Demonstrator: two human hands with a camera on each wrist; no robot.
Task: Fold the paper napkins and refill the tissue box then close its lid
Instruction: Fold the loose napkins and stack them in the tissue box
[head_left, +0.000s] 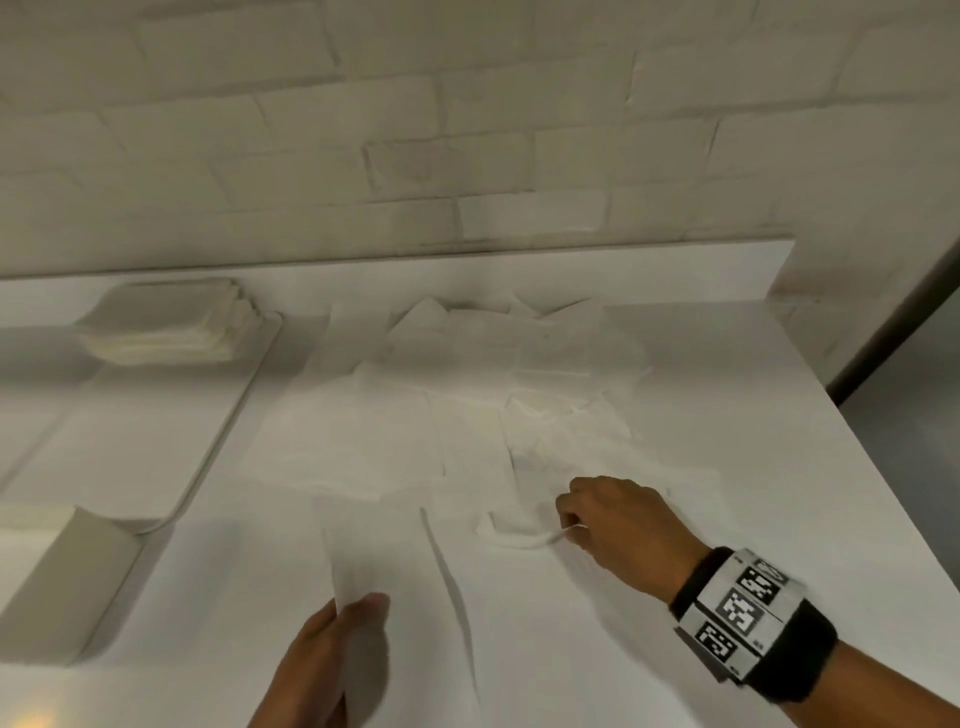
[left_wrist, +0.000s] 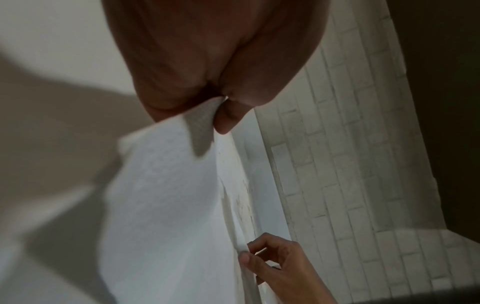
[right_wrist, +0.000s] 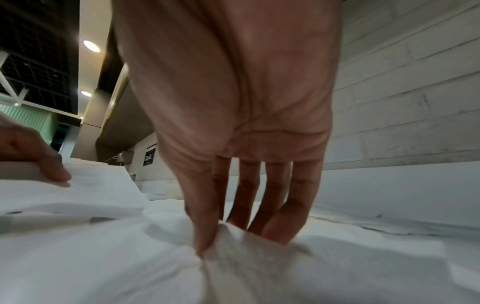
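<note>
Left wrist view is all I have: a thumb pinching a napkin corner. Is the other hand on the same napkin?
Observer: Yes. In the head view the right hand pinches the far right corner of the napkin that the left hand holds by its near left corner.
Operator: Any folded ones done yet?
Observer: A stack of folded napkins sits at the far end of a white tray, to the left.
Operator: What's left to fold?
Observer: A loose pile of unfolded napkins lies on the table beyond the hands.
</note>
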